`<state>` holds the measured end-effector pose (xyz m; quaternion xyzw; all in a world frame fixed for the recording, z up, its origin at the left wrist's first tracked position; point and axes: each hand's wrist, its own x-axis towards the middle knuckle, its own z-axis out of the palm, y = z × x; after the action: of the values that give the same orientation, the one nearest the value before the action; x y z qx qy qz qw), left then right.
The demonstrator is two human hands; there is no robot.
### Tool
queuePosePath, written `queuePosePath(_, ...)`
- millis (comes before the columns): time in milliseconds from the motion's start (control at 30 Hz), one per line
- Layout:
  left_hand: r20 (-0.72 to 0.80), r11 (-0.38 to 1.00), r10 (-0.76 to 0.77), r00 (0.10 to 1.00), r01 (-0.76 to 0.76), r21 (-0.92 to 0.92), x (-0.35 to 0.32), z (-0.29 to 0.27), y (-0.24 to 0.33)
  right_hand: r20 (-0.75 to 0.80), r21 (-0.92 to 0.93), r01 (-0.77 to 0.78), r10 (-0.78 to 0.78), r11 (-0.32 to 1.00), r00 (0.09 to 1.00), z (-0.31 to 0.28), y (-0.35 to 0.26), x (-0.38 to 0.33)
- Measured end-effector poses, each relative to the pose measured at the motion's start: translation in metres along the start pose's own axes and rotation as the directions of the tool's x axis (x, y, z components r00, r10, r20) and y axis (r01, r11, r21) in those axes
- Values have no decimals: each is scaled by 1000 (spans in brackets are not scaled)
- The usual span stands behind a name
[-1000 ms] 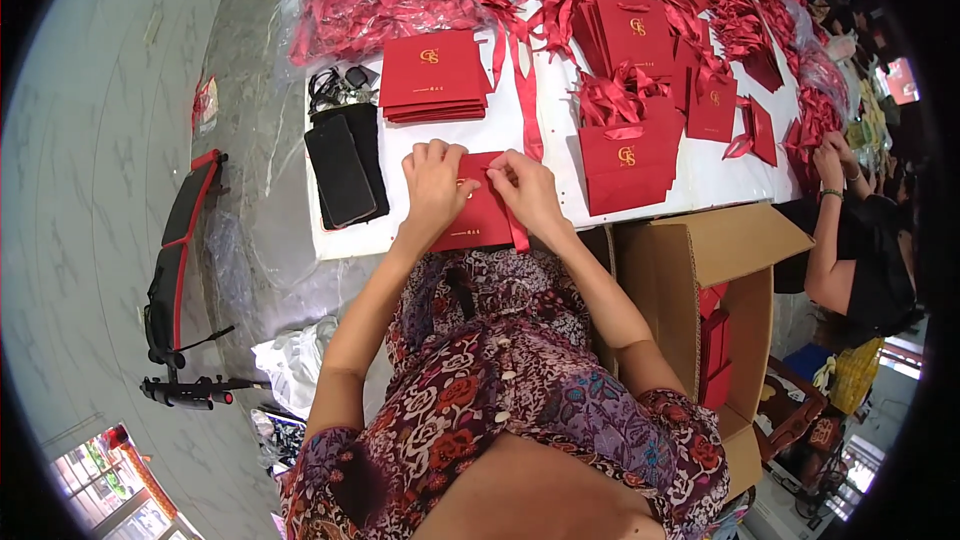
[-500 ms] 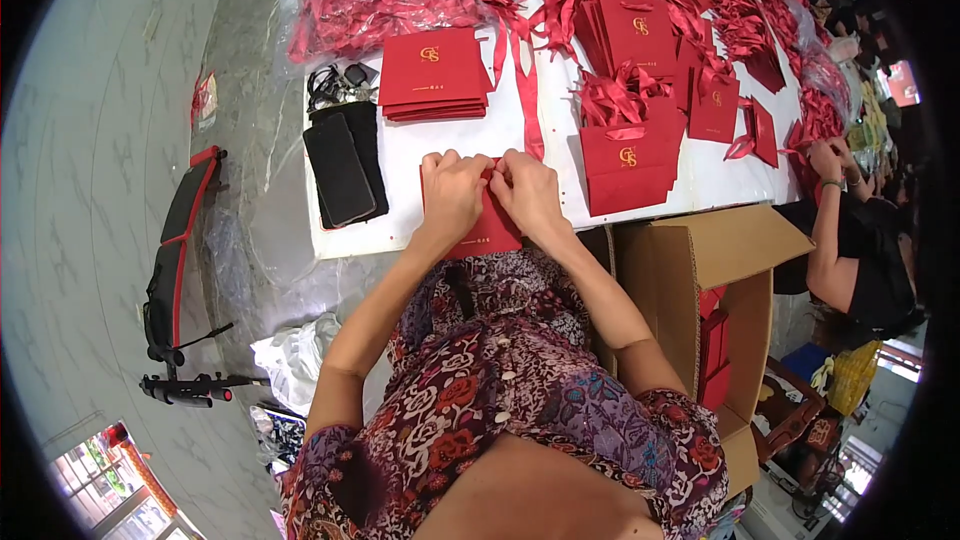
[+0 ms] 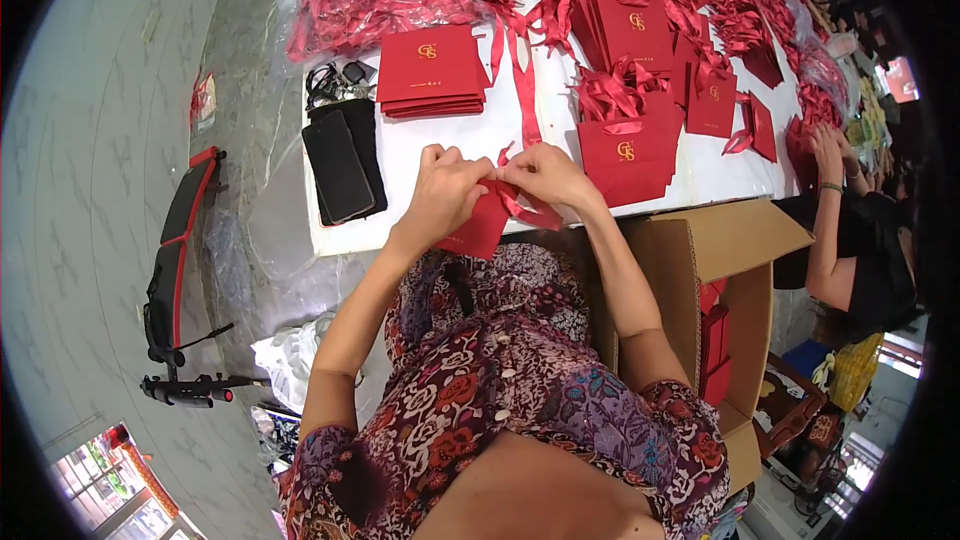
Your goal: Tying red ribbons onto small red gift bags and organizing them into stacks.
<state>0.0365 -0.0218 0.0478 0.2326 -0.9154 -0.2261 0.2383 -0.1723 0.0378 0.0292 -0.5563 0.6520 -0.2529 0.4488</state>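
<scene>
At the table's near edge my left hand [image 3: 447, 196] grips a small red paper bag [image 3: 478, 231], which hangs tilted below the fingers. My right hand [image 3: 547, 176] pinches a red ribbon [image 3: 527, 208] at the bag's upper edge, and a loop of it droops toward the right. Both sets of fingertips nearly meet at the bag's top, so the exact grip there is hidden. Just beyond my left hand lies a stack of flat red bags [image 3: 430, 70]. To the right of my right hand, finished-looking red bags with ribbon handles [image 3: 628, 155] lie overlapped.
A black phone [image 3: 343, 168] rests on a dark cloth beside some keys [image 3: 350, 80]. Behind is a plastic sack of red ribbons [image 3: 375, 0]. An open cardboard box [image 3: 655, 290] with red bags stands at my right. Another person's hands [image 3: 828, 155] work at far right.
The bag has tilted in my left hand. My right hand has moved slightly right, and a ribbon loop now shows between the hands.
</scene>
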Motion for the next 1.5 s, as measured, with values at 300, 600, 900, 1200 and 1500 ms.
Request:
queuePosePath(300, -73, 998, 58, 996, -59, -22, -1, 9, -3, 76, 403, -36, 6, 914, 997, 18, 23, 25)
queuePosePath(600, -7, 996, -25, 1000, 24, -83, -3, 16, 2, -426, 188, -56, 133, 981, 895, 20, 12, 37)
queuePosePath(900, -106, 945, -328, 939, 324, -46, -16, 9, -40, -23, -85, 314, -317, 946, 948, -1, 17, -24)
queuePosePath(1200, -363, 976, -66, 929, 136, 171, -5, 34, -41, -274, -291, 343, -421, 893, 865, 31, -9, -29)
queuePosePath(1500, 409, 504, -473, 780, 621, -601, 11, 49, -35, -2, -509, 639, -743, 576, 669, 61, -10, -16)
